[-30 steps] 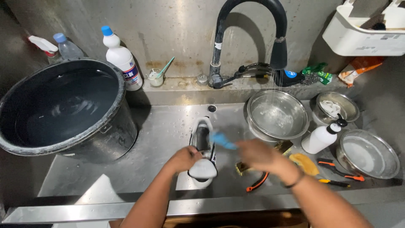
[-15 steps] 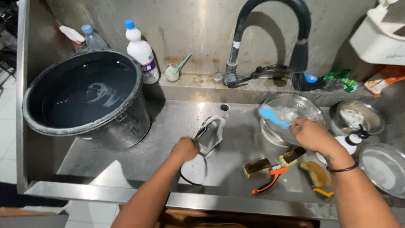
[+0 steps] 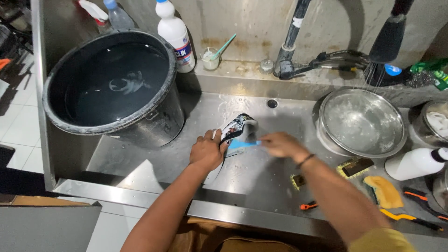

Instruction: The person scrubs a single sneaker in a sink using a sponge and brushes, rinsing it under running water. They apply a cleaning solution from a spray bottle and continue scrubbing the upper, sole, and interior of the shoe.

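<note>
A black-and-white patterned shoe (image 3: 239,125) lies in the steel sink (image 3: 261,172), in front of the drain. My left hand (image 3: 206,151) grips its near end and holds it against the sink floor. My right hand (image 3: 279,143) holds a small blue brush (image 3: 242,144), whose head presses against the shoe's side. Both forearms reach in from the bottom edge of the head view.
A big black bucket of water (image 3: 112,84) stands at the left. A white bottle (image 3: 175,32) and a cup (image 3: 210,58) sit on the back ledge beside the black tap (image 3: 291,42). Steel bowls (image 3: 361,121), another white bottle (image 3: 415,163), brushes (image 3: 354,165) and a yellow cloth (image 3: 382,191) crowd the right.
My right hand swung out to the steel bowl with the blue brush, then came back to the shoe. The view shifted right and closer. My left hand stayed on the shoe.
</note>
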